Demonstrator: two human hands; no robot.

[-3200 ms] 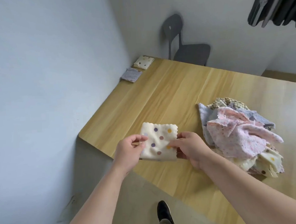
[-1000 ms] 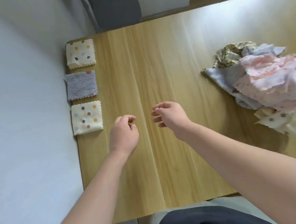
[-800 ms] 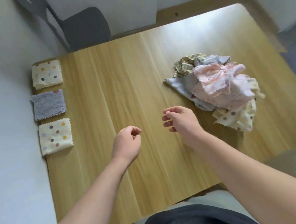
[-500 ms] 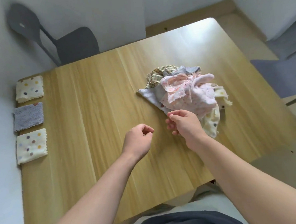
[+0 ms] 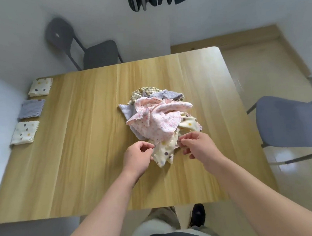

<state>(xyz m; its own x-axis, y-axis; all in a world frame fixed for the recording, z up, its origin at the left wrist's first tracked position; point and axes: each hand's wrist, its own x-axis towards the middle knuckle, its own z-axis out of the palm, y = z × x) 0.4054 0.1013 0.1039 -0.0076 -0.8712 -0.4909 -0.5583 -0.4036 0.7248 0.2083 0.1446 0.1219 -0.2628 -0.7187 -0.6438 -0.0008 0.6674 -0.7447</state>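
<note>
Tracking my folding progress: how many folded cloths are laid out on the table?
3, in a row on the left: cream dotted folded cloth farthest, grey-blue folded cloth in the middle, second cream dotted folded cloth nearest.

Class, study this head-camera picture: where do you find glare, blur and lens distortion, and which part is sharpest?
Head view: pale glare on the table at its far right corner; the right chair and back chair are smeared by blur; the wide lens splays the table's side edges; sharpest at centre, where the left hand and right hand pinch the cream cloth.
</note>
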